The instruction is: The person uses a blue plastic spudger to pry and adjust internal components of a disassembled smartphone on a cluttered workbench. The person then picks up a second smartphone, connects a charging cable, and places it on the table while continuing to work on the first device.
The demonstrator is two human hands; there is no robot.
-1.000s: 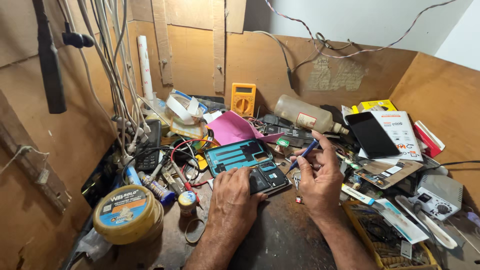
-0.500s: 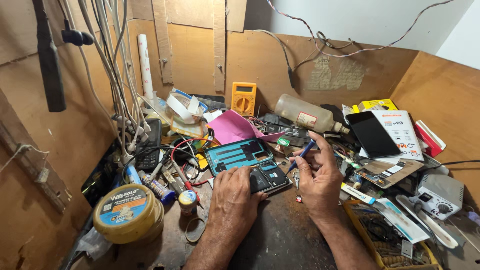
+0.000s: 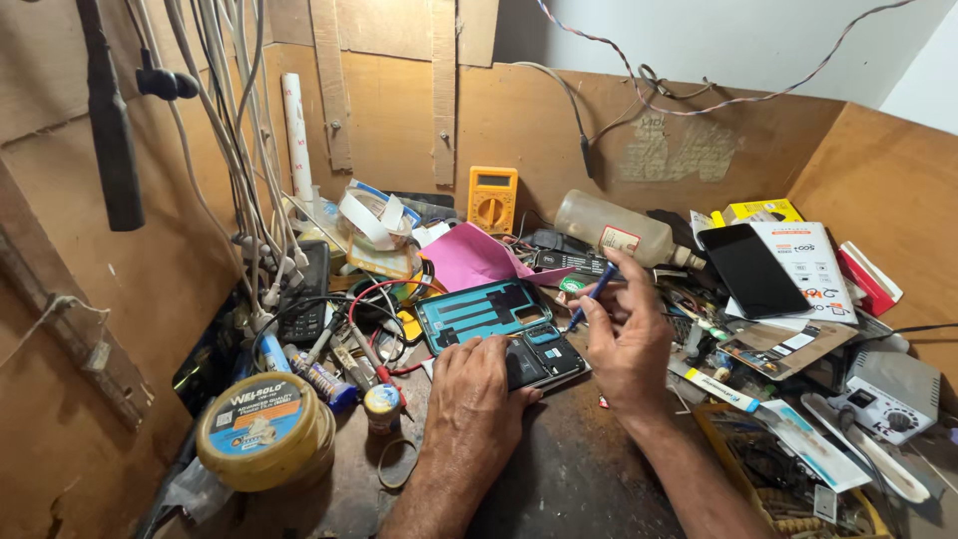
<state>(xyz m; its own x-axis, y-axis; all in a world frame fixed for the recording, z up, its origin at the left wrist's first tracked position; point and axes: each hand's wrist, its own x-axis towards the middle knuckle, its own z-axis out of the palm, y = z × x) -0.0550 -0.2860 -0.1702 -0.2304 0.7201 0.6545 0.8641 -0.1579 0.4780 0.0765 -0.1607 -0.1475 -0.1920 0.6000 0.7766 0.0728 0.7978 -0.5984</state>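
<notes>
Two bare hands work over an opened dark phone body [image 3: 544, 357] lying flat on the worn brown bench [image 3: 579, 469]. Half the phone is hidden under the left hand [image 3: 477, 384], whose fingers press flat on it. The right hand [image 3: 629, 344] pinches one thin blue-handled tool [image 3: 591, 296], its tip hard to make out. One teal phone back cover [image 3: 479, 311] lies just behind. One round yellow tin with a blue label [image 3: 264, 429] sits at the left.
</notes>
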